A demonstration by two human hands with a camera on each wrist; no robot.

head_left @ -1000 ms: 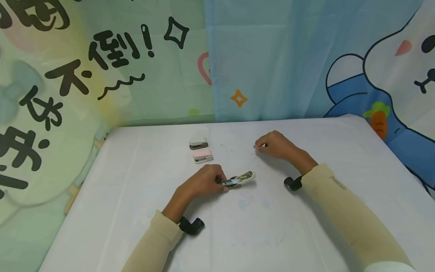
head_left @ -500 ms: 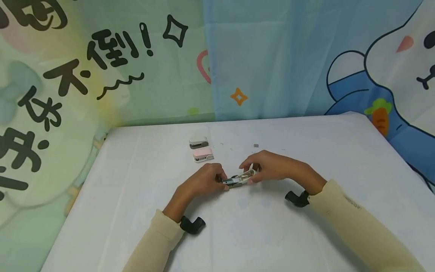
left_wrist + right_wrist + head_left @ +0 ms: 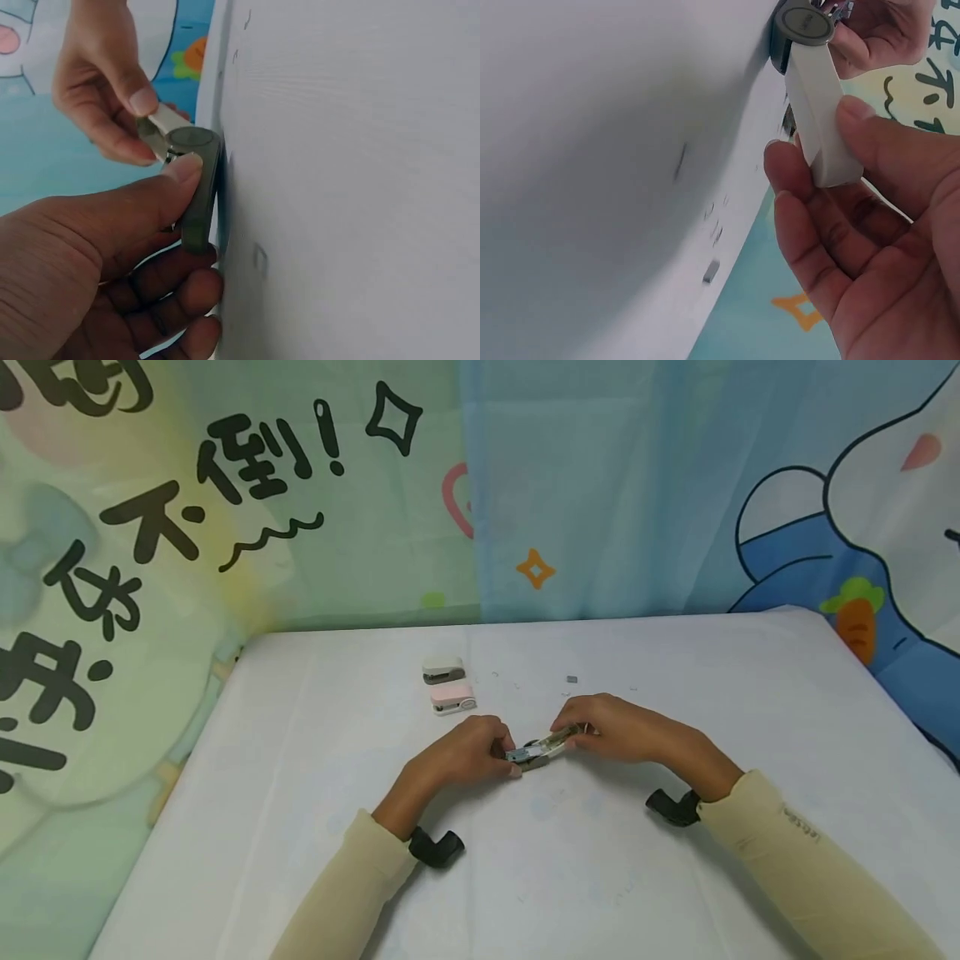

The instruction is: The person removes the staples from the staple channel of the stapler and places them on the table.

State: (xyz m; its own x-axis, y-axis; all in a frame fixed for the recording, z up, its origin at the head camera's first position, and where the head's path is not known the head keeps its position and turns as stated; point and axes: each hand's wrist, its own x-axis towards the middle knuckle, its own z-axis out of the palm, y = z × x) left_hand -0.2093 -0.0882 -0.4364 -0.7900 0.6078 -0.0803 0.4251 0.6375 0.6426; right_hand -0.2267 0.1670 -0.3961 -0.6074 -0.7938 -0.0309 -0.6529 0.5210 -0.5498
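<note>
Left hand [image 3: 463, 752]: thumb and fingers clamped on the grey base [image 3: 199, 214] of the opened stapler [image 3: 534, 750].
Right hand [image 3: 622, 727]: thumb and fingertips clamped on the white cover [image 3: 817, 112], at its free end.
Stapler position: between the two hands, near the middle of the desk [image 3: 585, 877], its cover swung well back from the base; contact with the desk cannot be told.
Step in hand: judged to be handling the opened stapler, perhaps to load or reclose it.
Next move: would call for a firm hold on the base while the cover is guided about its hinge.
Pink stapler [image 3: 453, 697]: beyond the left hand, towards the far edge, left of the middle.
White stapler [image 3: 443, 670]: just behind the pink one, nearer the far edge.
Staple block [image 3: 572, 679]: towards the far edge, right of the middle.
Loose staples [image 3: 718, 234]: scattered near the staple block.
Obscured: the channel's contents are too small to read; the desk's near edge is cut off.
</note>
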